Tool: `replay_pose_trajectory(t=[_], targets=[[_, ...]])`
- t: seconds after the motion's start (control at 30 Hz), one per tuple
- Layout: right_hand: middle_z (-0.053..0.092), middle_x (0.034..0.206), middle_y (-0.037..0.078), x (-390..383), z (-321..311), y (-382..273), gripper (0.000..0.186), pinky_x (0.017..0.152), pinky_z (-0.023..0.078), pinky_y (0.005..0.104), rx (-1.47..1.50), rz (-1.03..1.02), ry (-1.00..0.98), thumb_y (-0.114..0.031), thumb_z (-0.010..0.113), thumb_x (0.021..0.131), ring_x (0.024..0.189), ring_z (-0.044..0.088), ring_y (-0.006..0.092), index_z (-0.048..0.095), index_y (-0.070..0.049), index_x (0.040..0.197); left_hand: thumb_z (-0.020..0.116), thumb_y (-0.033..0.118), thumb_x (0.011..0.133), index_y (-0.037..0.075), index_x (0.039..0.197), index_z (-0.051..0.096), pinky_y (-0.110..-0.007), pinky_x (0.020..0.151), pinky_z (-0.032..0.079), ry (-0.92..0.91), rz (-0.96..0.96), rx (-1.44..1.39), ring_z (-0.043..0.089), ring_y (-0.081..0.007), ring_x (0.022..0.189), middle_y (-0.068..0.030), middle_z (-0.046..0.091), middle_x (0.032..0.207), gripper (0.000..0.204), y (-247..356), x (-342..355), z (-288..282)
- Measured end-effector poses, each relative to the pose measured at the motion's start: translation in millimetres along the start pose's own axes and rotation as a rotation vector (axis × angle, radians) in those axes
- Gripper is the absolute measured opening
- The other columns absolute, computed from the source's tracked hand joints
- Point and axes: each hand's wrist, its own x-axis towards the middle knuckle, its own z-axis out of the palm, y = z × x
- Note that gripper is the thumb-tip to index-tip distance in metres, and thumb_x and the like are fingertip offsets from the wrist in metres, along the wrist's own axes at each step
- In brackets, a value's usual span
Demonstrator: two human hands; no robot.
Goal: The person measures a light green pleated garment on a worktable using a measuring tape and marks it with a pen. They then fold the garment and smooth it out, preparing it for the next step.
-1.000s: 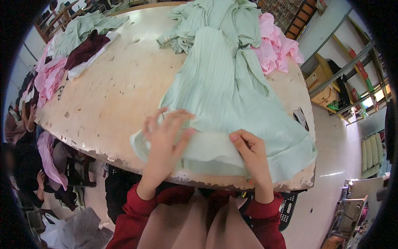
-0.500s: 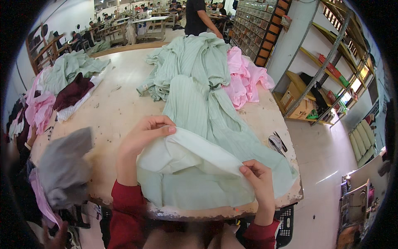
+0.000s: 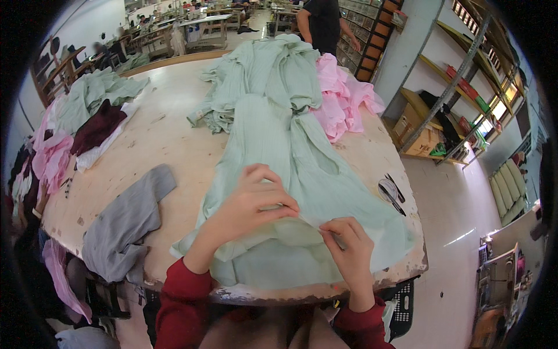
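A mint-green pleated garment (image 3: 264, 139) is spread in front of me, its wide lower edge folded up near the table's front. My left hand (image 3: 256, 203) is bent over this fold, fingertips closed on the cloth. My right hand (image 3: 346, 247) pinches the same edge farther right. To the left lies a crumpled grey garment (image 3: 125, 221). Black-handled scissors (image 3: 396, 195) and a small round clear item (image 3: 385, 189) lie at the right edge.
Mint (image 3: 256, 64) and pink piles (image 3: 337, 93) cover the back of the worktable (image 3: 168, 116); mixed garments (image 3: 87, 134) lie left. A person in black (image 3: 322, 26) stands beyond. Metal shelves (image 3: 436, 81) stand right, a black basket (image 3: 401, 314) below, sewing tables (image 3: 192, 32) behind.
The grey garment, blurred in mid-air earlier, now rests on the table at left. My left hand has moved right along the folded edge. The person in black has shifted right.
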Motion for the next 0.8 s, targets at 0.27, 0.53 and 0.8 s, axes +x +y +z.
replay_pose_trajectory(t=[0.27,0.53,0.8], targets=[[0.061,0.088,0.008,-17,-20,22,0.032,0.064,0.052,0.0327,-0.234,-0.293,0.375,0.011,0.075,0.065,0.078,0.063,0.0255,0.066,-0.005,0.092,0.079,0.019,0.069,0.019,0.084,0.067,-0.041,0.096,0.036,0.500,0.230,0.731,0.057,-0.0156,0.092,0.0084,0.063,0.085,0.019,7,-1,5],[0.061,0.085,0.009,-12,-15,12,0.036,0.064,0.051,0.0315,-0.114,-0.278,0.280,0.016,0.073,0.061,0.075,0.062,0.0244,0.065,-0.005,0.090,0.079,0.022,0.071,0.024,0.096,0.071,-0.048,0.099,0.031,0.199,0.227,0.463,0.055,-0.0181,0.102,0.0070,0.066,0.089,0.027,47,7,40],[0.061,0.095,0.009,-26,-9,25,0.037,0.068,0.052,0.0339,-0.216,-0.305,0.285,0.013,0.074,0.062,0.083,0.063,0.0280,0.064,-0.004,0.094,0.070,0.009,0.080,0.013,0.101,0.075,-0.038,0.095,0.039,0.242,-0.275,-0.188,0.055,-0.0174,0.103,-0.0015,0.064,0.092,0.022,21,-4,12]])
